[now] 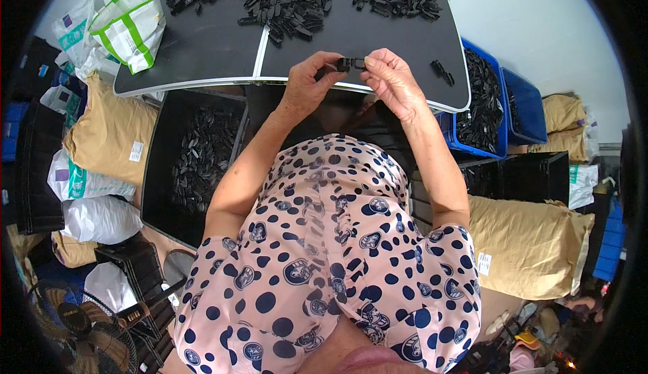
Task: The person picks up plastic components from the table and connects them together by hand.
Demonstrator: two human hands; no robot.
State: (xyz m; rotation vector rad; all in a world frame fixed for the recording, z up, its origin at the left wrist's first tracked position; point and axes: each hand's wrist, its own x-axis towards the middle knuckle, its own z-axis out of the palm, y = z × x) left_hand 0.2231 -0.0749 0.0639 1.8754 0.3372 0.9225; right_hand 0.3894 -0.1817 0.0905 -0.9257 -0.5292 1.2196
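Note:
Above the near edge of the dark table [202,57], a small black plastic piece [349,64] is held between my two hands. Its right end looks like a narrow open frame. My left hand [310,82] pinches the left end with thumb and bent fingers. On the other end, the thumb and fingertips of my right hand [395,80] are closed. Whether it is one part or two joined is too small to tell. Heaps of similar black plastic pieces [287,6] lie across the far side of the table, and a few pieces [442,73] lie near its right end.
A large black bin [154,171] of black pieces stands below on the left. Blue crates [503,121] with more pieces stand by the table's right end. A green-edged white bag [128,30] sits at the left corner. Brown sacks [526,246] and a fan [77,320] lie around me.

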